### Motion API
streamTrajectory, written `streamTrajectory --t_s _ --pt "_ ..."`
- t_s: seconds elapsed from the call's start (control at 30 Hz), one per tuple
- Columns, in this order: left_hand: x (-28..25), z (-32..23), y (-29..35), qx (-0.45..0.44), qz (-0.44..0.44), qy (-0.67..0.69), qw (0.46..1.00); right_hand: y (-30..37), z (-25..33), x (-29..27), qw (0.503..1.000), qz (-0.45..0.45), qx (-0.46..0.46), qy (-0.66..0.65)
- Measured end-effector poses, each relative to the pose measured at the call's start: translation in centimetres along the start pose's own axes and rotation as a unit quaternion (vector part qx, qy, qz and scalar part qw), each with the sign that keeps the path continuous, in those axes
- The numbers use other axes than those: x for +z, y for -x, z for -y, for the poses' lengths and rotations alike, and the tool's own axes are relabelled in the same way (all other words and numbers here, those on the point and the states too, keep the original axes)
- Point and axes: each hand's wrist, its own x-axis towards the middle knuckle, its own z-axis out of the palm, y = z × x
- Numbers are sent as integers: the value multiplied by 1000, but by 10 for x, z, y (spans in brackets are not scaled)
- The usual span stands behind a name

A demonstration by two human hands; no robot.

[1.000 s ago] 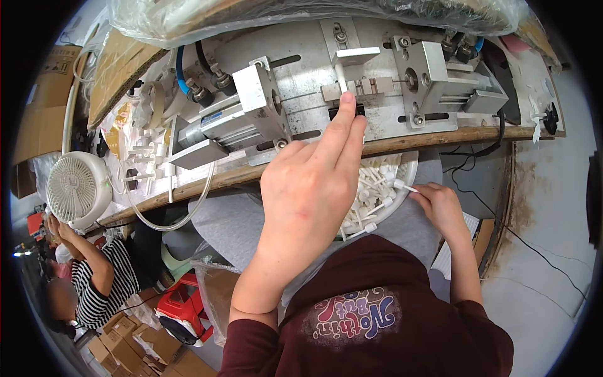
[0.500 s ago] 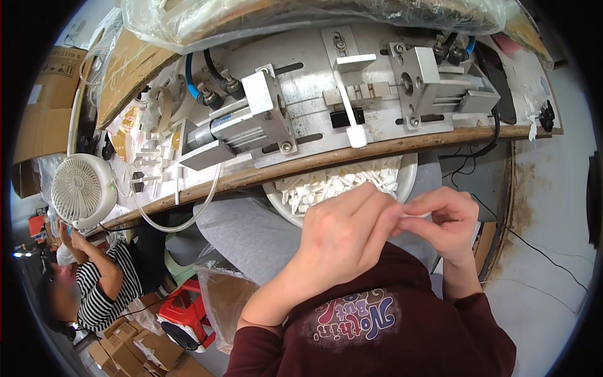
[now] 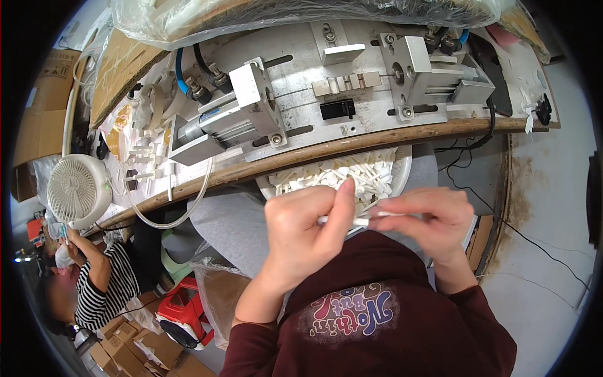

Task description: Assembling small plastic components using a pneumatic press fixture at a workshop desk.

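My left hand (image 3: 303, 229) is closed around a thin white plastic stick, whose wider end (image 3: 360, 222) sticks out toward my right hand. My right hand (image 3: 436, 220) pinches a small white piece (image 3: 391, 214) beside that end; the fingers cover most of it. Both hands are above my lap, nearly meeting. Just beyond them a round white tub (image 3: 406, 168) holds many loose white plastic pieces (image 3: 367, 174). On the bench behind, a metal clamping block (image 3: 347, 83) sits between a left pneumatic cylinder (image 3: 235, 122) and a right pneumatic cylinder (image 3: 443, 78).
A small white fan (image 3: 78, 190) stands at the bench's left end, near loose white parts (image 3: 146, 154) and a clear hose (image 3: 182, 220). Plastic sheeting (image 3: 301, 19) covers the back. A co-worker in a striped shirt (image 3: 107, 286) sits at the lower left.
The white stick with a thick end that lay across the clamping block is gone from there. My hands have drawn slightly apart, the left moving leftward, and the white stick now shows between them.
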Motion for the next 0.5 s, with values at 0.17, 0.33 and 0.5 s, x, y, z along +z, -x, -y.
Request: streamTrajectory --t_s 0.17,0.33,0.5 --pt "3 -2 0 -42 17 38 998 10 -1 22 992 -50 49 -106" --pt "1 -1 3 -61 14 44 997 2 -5 14 999 3 -30 -25" --pt "-2 2 2 -65 5 30 997 14 -6 20 993 -46 19 -105"
